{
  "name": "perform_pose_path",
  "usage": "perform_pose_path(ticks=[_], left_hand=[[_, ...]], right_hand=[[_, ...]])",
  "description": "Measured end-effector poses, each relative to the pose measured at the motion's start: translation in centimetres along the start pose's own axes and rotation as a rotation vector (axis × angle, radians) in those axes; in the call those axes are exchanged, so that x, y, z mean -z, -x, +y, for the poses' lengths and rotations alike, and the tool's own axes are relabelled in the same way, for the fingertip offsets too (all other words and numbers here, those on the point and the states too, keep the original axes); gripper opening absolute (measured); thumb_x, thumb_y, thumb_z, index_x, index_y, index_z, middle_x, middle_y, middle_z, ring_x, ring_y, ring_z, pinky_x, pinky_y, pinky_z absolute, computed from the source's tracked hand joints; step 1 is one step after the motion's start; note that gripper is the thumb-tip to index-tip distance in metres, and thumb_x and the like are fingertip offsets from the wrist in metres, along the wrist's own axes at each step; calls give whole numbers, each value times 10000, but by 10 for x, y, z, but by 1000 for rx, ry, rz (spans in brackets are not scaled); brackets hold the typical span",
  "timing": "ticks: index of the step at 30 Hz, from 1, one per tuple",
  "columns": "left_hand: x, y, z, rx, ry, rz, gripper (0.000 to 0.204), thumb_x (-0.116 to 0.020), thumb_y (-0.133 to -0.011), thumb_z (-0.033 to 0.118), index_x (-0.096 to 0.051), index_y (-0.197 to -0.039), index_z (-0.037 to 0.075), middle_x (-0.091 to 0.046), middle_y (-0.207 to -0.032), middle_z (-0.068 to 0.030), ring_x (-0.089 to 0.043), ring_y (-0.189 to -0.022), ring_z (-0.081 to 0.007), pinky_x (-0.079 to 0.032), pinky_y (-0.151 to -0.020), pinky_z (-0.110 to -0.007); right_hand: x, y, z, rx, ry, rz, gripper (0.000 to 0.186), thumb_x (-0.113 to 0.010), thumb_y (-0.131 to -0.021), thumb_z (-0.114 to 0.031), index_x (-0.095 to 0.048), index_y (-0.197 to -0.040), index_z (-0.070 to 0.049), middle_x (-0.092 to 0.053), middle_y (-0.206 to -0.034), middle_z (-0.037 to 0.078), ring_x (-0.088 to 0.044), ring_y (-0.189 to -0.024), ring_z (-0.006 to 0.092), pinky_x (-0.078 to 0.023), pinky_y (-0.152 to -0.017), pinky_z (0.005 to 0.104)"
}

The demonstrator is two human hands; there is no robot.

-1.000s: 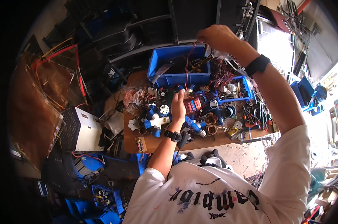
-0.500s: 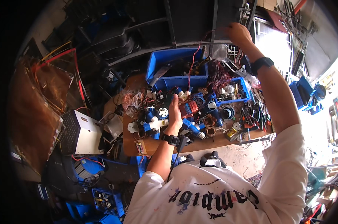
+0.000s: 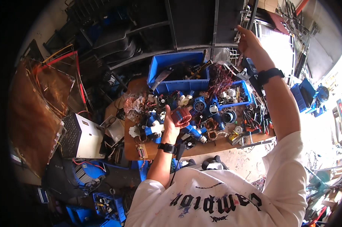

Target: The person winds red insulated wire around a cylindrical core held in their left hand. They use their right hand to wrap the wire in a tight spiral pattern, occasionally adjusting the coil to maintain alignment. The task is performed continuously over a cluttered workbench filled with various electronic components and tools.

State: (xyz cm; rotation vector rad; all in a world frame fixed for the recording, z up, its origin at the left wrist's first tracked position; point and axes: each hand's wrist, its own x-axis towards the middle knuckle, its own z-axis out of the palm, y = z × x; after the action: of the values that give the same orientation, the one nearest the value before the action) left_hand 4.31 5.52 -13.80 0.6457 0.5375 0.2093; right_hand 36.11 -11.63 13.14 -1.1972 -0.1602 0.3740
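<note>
Low over the cluttered wooden table (image 3: 156, 151), my left hand (image 3: 170, 125) holds a reddish bundle of wound wire (image 3: 181, 116). Blue-and-white pipe fittings (image 3: 153, 128), a blue round socket-like part (image 3: 199, 104) and several other small parts lie around it. My right hand (image 3: 248, 44) is raised at the upper right, beyond the tangled red wires (image 3: 221, 83), with its fingers partly curled. What lies between its fingertips is too small to make out against the dark background.
A blue bin (image 3: 180, 85) and a blue tray (image 3: 248, 97) stand at the table's back. Pliers and other hand tools (image 3: 259, 117) lie on the right. A white-and-dark metal case (image 3: 84, 136) and a brown sheet (image 3: 35, 117) are on the left. A dark metal frame (image 3: 171, 22) runs behind.
My right hand has moved right and lately slightly down. My left hand has shifted left and down with the bundle. The red strand seen rising between them earlier no longer shows clearly.
</note>
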Motion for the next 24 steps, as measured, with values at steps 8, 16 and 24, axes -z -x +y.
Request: perform_pose_path(ticks=[8,16,24], left_hand=[[23,22,2,113,-295,-439,864,-621,-834,681,-528,-1345,-10,-655,-1217,-186,-660,-1094,-351,-592,-834,-519],[4,32,16,356,-382,-702,901,-811,-777,456,-420,-1413,-50,-609,-1259,-205,-643,-1130,-322,-601,-850,-471],[-15,36,8,414,-465,-789,656,-751,-844,274,-463,-1370,9,-625,-1218,-143,-654,-1047,-243,-612,-768,-368]], right_hand=[[6,0,-2,-304,65,-182,537,-761,-889,-305,-322,-598,-201,-302,-539,-79,-237,-407,47,-181,-362,209],[-10,15,-9,-188,56,-52,525,-751,-891,-283,-307,-621,-208,-261,-540,-89,-216,-416,32,-145,-360,206],[8,18,-9,-105,50,-42,465,-727,-902,-260,-351,-639,-191,-267,-521,-68,-222,-406,78,-151,-389,261]])
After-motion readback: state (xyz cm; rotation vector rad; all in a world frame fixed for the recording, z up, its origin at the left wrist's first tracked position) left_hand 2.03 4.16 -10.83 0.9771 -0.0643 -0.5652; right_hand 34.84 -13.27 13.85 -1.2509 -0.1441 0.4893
